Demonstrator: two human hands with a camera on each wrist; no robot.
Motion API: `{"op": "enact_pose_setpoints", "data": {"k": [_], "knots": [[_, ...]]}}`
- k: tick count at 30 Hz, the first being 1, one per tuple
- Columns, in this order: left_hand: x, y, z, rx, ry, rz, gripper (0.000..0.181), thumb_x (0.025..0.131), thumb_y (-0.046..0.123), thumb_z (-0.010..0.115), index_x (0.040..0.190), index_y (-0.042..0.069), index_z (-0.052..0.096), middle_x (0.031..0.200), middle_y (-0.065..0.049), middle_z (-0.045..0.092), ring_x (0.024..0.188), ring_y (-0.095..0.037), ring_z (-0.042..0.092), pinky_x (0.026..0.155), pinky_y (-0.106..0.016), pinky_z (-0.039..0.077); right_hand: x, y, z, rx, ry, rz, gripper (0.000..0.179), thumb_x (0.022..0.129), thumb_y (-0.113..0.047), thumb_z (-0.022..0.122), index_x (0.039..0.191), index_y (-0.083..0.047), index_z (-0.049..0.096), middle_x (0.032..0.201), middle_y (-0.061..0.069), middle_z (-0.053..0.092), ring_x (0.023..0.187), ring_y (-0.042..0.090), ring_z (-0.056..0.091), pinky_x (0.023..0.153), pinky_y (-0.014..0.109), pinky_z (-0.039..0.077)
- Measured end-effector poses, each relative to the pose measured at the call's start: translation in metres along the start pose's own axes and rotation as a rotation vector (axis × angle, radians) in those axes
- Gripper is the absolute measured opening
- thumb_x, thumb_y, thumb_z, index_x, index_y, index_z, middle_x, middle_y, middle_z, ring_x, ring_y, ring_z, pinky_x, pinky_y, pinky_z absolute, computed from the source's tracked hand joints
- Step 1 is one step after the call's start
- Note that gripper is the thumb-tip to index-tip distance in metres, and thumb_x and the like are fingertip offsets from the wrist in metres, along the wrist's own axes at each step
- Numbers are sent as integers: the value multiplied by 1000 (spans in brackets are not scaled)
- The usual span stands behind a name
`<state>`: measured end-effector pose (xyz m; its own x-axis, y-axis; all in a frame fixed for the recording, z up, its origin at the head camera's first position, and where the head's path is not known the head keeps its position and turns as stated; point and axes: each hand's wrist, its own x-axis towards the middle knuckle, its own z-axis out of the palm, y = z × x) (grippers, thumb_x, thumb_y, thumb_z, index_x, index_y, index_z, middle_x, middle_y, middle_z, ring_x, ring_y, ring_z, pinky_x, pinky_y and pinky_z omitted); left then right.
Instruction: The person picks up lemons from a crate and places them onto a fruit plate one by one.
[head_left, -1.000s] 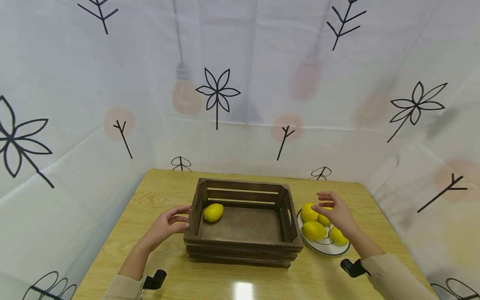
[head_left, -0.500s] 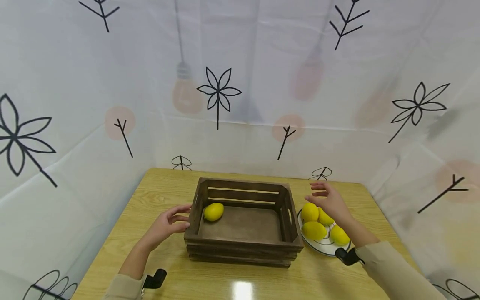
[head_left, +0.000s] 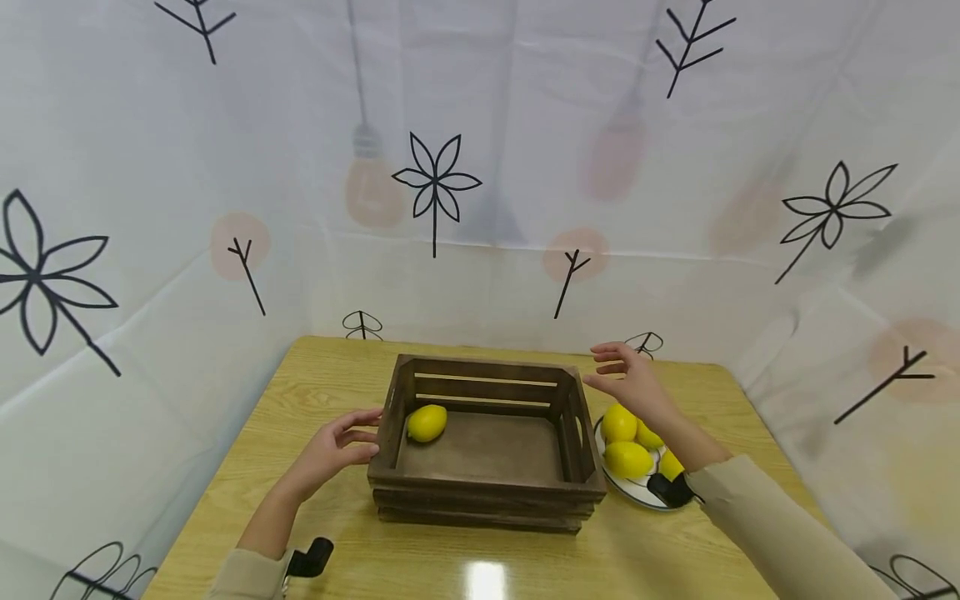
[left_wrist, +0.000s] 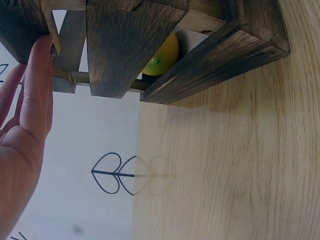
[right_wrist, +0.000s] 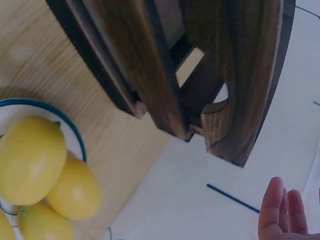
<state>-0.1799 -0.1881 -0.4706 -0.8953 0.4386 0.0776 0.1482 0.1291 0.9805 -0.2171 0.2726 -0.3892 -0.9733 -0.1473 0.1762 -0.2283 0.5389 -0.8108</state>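
Note:
A dark brown slatted wooden crate (head_left: 487,493) stands on the table with one lemon (head_left: 427,423) lying inside at its left end. My left hand (head_left: 337,446) touches the crate's left side with nearly straight fingers; in the left wrist view its fingertip meets a dark slat (left_wrist: 25,30). Past the crate's right side, my right hand (head_left: 630,385) hovers in the air near the far right corner. Its fingers are relaxed and hold nothing, and a gap separates the hand (right_wrist: 282,215) from the crate (right_wrist: 235,115) in the right wrist view.
Right of the crate, a white plate (head_left: 630,492) with a dark rim bears several lemons (head_left: 628,460), partly hidden under my right forearm. The light wood table (head_left: 337,379) ends at a patterned white cloth (head_left: 480,292) behind.
My right hand has moved left and away from me, from above the plate of lemons to beside the crate's far right corner. The left hand has stayed on the crate.

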Motion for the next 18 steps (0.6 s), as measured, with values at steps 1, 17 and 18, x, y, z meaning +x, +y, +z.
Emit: {"op": "enact_pose_setpoints", "data": {"k": [1, 17, 18], "knots": [[0, 0, 0, 0, 1, 0, 56, 90, 13, 63, 140, 2, 39, 133, -24, 39, 114, -37, 47, 80, -36, 50, 1, -2, 2, -3, -1, 0, 50, 86, -23, 69, 126, -2, 48, 122, 20, 50, 107, 36, 52, 85, 48, 47], [0, 0, 0, 4, 2, -2, 57, 89, 13, 64, 140, 3, 40, 134, -24, 39, 115, -39, 45, 81, -36, 50, 23, -28, 29, 50, -35, -60, 46, 84, -18, 71, 122, -3, 51, 118, 19, 53, 105, 35, 53, 83, 46, 49], [0, 0, 0, 4, 2, -2, 56, 89, 13, 63, 140, 3, 40, 134, -24, 39, 115, -39, 45, 81, -36, 50, 25, -30, 31, 53, -37, -58, 46, 83, -18, 72, 122, -4, 52, 118, 19, 53, 105, 35, 53, 82, 45, 49]]}}
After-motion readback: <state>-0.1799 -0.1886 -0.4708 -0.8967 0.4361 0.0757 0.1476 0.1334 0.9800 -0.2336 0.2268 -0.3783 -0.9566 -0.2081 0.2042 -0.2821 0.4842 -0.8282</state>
